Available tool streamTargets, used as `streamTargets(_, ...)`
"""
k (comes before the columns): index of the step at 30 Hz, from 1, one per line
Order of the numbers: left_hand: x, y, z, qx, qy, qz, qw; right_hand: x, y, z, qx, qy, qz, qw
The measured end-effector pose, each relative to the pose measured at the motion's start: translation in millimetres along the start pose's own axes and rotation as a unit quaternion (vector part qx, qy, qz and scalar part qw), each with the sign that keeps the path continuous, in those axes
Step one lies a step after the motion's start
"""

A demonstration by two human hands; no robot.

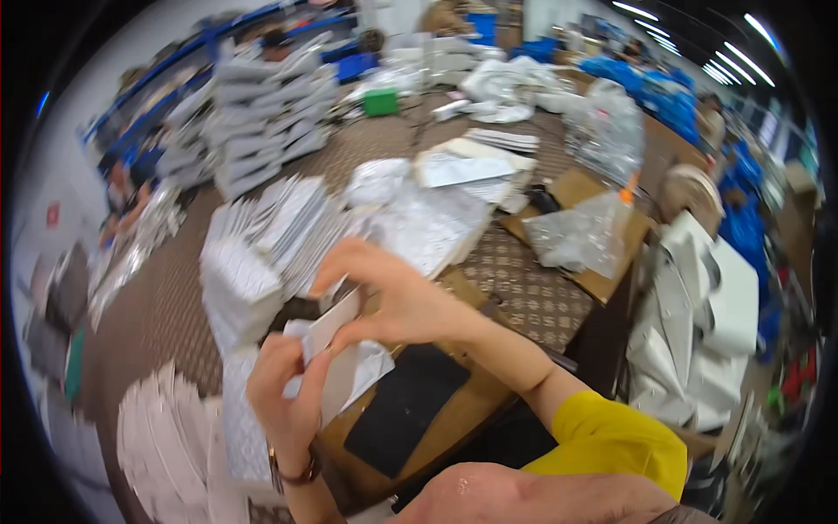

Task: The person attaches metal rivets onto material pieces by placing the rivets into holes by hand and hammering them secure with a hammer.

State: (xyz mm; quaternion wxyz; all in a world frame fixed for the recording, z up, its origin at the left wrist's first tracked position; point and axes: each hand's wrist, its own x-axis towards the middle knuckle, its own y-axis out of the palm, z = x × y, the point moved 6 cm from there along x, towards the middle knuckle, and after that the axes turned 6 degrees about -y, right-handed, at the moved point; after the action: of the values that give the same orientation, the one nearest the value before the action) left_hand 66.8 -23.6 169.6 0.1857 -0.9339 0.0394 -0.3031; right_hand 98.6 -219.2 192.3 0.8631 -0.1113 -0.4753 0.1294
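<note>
Both of my hands hold a thin off-white flat piece up on edge over the near side of the table. My left hand pinches its lower left part between thumb and fingers. From the right, my right hand curls round its upper end, thumb pressed near the left thumb. Whether the piece is card, leather or cloth I cannot tell. A loose white sheet shows behind it. Just right of my left hand a black rectangular mat lies on a brown board.
Stacks of white quilted pieces stand beyond my hands. Pale flat pieces pile up at near left. Clear plastic bags and white panels are on the right. Tall grey-white stacks and a green box stand farther back.
</note>
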Motion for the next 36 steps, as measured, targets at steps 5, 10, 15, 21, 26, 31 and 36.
streamTargets(5,-3.3,4.8,2.9,-0.032,-0.021,-0.004,0.999,-6.7,4.9,-6.5,-0.006,0.049,0.054,0.997)
streamTargets(10,-8.2,5.0,-17.8,0.075,0.051,-0.012,0.996,-11.8,1.2,4.2,0.01,0.042,0.085,0.995)
streamTargets(15,-25.5,17.1,-12.3,0.221,0.12,0.01,0.968,-45.6,17.5,-4.4,-0.039,-0.018,0.032,0.999)
streamTargets(21,-79.2,64.9,28.8,0.353,0.174,0.103,0.913,-116.2,-0.5,4.1,-0.165,0.029,-0.041,0.985)
streamTargets(26,-118.3,95.1,69.9,0.401,0.188,0.215,0.871,-176.8,-14.6,1.3,-0.182,0.14,-0.025,0.973)
streamTargets(31,-124.0,113.3,72.2,0.456,0.181,0.278,0.826,-206.5,-45.6,10.8,-0.271,0.202,-0.05,0.94)
streamTargets(36,-130.0,107.5,66.1,0.462,0.163,0.311,0.814,-229.1,-70.0,19.5,-0.346,0.244,-0.073,0.903)
